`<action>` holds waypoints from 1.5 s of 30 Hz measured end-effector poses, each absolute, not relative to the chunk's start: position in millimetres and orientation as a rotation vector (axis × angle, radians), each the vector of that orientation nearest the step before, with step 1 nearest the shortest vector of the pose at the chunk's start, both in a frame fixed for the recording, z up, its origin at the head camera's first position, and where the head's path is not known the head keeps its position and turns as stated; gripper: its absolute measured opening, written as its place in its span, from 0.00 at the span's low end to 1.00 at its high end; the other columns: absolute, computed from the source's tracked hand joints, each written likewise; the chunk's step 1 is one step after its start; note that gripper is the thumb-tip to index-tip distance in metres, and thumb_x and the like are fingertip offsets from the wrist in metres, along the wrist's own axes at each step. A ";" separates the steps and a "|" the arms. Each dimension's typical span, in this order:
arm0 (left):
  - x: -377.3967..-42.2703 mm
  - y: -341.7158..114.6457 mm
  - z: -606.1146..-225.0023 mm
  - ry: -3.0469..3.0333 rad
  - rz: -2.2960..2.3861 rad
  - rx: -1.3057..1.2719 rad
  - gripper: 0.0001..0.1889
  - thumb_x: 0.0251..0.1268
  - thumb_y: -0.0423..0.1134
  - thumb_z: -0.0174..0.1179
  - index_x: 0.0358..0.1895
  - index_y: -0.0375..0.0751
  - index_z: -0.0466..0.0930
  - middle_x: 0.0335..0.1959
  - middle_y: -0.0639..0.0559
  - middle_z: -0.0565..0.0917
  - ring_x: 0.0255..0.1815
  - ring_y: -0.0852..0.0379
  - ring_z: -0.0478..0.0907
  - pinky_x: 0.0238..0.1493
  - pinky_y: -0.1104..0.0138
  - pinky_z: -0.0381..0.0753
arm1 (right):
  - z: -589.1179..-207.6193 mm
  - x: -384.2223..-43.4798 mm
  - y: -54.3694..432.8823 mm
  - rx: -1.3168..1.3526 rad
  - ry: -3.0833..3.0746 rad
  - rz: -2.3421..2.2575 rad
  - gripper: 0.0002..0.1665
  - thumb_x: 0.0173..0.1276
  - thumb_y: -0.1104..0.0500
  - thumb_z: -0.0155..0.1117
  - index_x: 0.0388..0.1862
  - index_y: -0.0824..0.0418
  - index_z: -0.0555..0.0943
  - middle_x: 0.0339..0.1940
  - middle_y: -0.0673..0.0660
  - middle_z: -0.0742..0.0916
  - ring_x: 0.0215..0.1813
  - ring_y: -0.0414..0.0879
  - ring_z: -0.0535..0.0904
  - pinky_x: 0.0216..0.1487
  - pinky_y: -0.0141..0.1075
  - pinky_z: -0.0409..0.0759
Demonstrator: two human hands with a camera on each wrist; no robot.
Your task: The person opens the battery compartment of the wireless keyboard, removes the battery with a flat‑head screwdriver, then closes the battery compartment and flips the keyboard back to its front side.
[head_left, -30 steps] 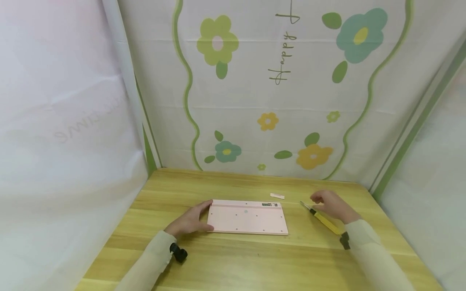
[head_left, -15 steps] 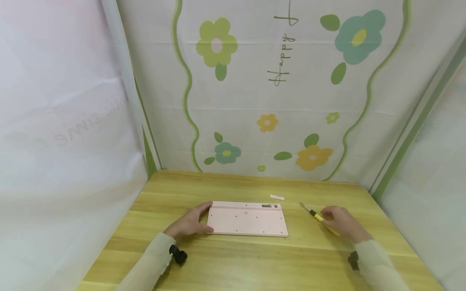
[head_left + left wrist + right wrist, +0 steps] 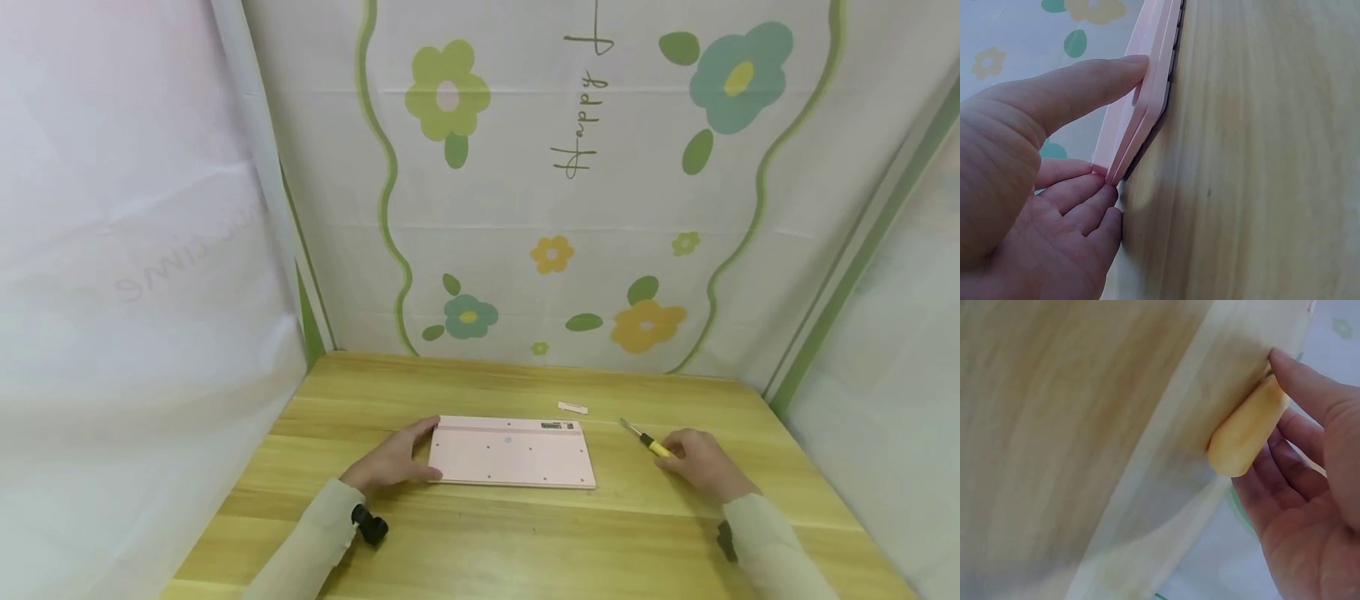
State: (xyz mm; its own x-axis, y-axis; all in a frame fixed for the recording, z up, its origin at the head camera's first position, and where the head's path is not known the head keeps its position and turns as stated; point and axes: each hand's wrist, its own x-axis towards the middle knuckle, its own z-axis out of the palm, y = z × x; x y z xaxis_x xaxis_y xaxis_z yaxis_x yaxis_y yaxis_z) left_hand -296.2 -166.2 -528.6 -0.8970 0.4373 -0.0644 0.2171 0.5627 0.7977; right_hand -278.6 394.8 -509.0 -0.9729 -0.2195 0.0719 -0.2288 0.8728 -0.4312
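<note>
Lower right, the right hand (image 3: 701,460) pinches a screwdriver (image 3: 659,449), best gripped firmly; lower centre, outspread left hand (image 3: 392,458) touches a keyboard (image 3: 513,460).

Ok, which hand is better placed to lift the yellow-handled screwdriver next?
Probably the right: the right hand has its thumb and fingers at the handle of the yellow-handled screwdriver. The left hand is farther off, touching the pink keyboard.

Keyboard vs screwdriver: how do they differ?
Colour: keyboard pink; screwdriver yellow and black with a metal shaft.
Shape: keyboard broad and flat; screwdriver slim.
Hold: left hand spans the keyboard's short side; right hand pinches the screwdriver.
Shared: both have a hand on them.
</note>
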 end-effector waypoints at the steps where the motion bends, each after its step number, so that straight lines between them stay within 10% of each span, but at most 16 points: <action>1: -296.0 -166.1 -528.5 2.544 1.246 0.543 0.54 0.59 0.47 0.80 0.85 0.42 0.57 0.86 0.39 0.58 0.87 0.35 0.54 0.85 0.39 0.56 | -508.9 -278.7 394.9 0.362 -3.021 0.697 0.13 0.67 0.57 0.77 0.41 0.67 0.88 0.40 0.60 0.91 0.41 0.50 0.85 0.42 0.47 0.86; 26: -294.1 -166.6 -527.3 2.567 1.229 0.530 0.54 0.59 0.48 0.80 0.85 0.43 0.57 0.86 0.40 0.59 0.87 0.36 0.55 0.85 0.41 0.57 | -488.8 -282.0 391.6 0.402 -2.912 0.754 0.10 0.69 0.57 0.76 0.40 0.62 0.86 0.35 0.53 0.91 0.33 0.38 0.82 0.33 0.29 0.82; 45: -298.4 -167.4 -530.4 2.561 1.216 0.571 0.54 0.59 0.49 0.80 0.85 0.41 0.56 0.86 0.39 0.59 0.86 0.35 0.56 0.85 0.41 0.57 | -424.3 -304.3 311.4 0.698 -3.001 0.557 0.07 0.66 0.59 0.77 0.35 0.57 0.85 0.34 0.49 0.88 0.35 0.39 0.79 0.39 0.37 0.83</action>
State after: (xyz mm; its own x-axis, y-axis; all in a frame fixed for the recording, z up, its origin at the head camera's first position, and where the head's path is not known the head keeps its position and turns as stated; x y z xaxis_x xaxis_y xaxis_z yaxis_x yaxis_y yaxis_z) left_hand -298.4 -167.4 -530.4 -0.8924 0.4479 -0.0552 0.2402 0.5751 0.7820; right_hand -304.3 311.4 -424.3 -0.9005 -0.4256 0.0891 -0.4292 0.8373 -0.3388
